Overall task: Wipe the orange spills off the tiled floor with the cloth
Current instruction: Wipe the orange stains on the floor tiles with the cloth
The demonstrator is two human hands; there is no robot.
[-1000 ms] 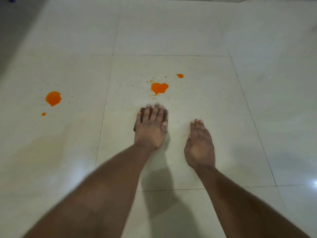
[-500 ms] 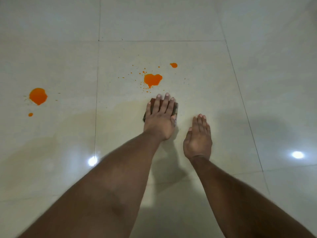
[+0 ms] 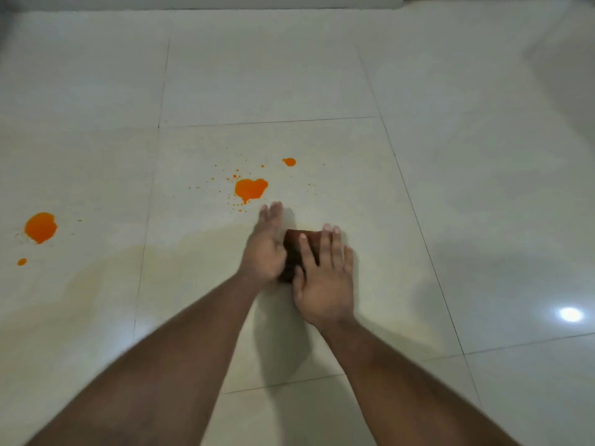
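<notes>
Just below the big orange spill [image 3: 250,189]: mid-wipe, cloth [image 3: 297,249] btwn left hand [image 3: 264,249] & right hand [image 3: 323,278], fingers straight, nothing gripped; next prob. push fwd onto it.

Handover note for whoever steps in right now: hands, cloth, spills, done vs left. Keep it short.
Left hand: fingers straight, beside the folded dark brown cloth, touching its left edge.
Right hand: flat on top of the cloth, fingers straight, pressing it to the pale tiled floor.
Cloth lies just below and right of the heart-shaped orange spill.
Done: a faint yellowish smear suggests the near area was wiped.
Left: that spill and its specks, the small orange drop beyond it, the round orange spill at far left and the small dot below it.
</notes>
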